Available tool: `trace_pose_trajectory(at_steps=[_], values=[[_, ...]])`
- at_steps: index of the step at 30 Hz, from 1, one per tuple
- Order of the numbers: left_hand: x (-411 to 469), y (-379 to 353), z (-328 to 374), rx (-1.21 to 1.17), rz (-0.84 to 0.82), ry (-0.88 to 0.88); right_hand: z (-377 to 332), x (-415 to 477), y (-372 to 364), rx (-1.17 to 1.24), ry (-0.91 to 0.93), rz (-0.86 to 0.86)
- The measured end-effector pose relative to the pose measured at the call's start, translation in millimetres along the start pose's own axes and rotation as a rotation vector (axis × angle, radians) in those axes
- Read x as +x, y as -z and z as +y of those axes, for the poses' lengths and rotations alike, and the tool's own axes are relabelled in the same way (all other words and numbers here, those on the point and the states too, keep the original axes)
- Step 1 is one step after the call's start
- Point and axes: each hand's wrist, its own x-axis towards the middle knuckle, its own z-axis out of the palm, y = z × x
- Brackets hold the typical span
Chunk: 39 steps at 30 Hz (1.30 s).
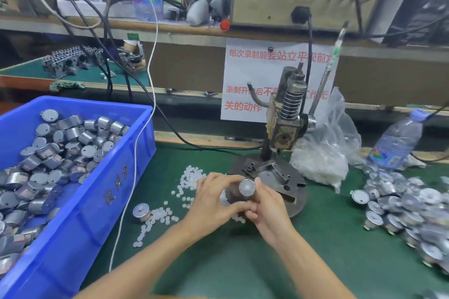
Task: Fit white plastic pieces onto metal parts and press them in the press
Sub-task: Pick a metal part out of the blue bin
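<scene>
Both hands meet in front of the press (286, 128). My right hand (267, 206) grips a round metal part (246, 188) with its flat end facing up and a white spot at its middle. My left hand (213, 199) holds the same part from the left, fingers curled over it. Small white plastic pieces (187, 182) lie scattered on the green mat left of the hands. One metal part (141, 212) stands alone among them. The press base plate (274, 175) with its fixture lies just behind the hands.
A blue bin (80, 177) full of metal parts fills the left. A heap of metal parts (413, 211) lies at the right, with a water bottle (396, 141) and a plastic bag of white pieces (323, 160) behind it. A white cord (136, 148) hangs beside the bin.
</scene>
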Motion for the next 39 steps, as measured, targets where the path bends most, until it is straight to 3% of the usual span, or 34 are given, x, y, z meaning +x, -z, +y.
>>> trace_pose_trajectory(at_steps=[4,11,18,24,29,33,36,39], values=[[35.2,-30.3,8.0,0.009,-0.036,0.036,-24.2,5.1,18.4,-0.102,-0.006,0.085],[66.6,-70.8,1.4,0.203,-0.018,0.046,-32.3,8.5,48.1,-0.381,0.176,0.173],[74.6,-73.1,-2.3,0.194,0.011,0.044,-45.1,17.4,61.8,-0.395,0.379,0.305],[73.8,-76.6,-4.3,0.180,0.006,0.045,-155.3,34.2,48.6,-0.341,0.765,0.408],[75.4,-74.3,-2.9,0.207,-0.011,0.044,-237.5,51.0,5.9,-0.490,0.797,0.256],[74.8,-74.2,-3.3,0.209,0.004,0.040,-217.5,31.5,4.4,-0.476,0.998,0.391],[74.7,-75.1,-3.9,0.214,0.020,0.035,-176.8,6.4,13.6,-0.375,1.196,0.348],[74.2,-75.7,-4.2,0.220,0.030,0.030,-155.4,-2.8,18.4,-0.357,1.218,0.287]])
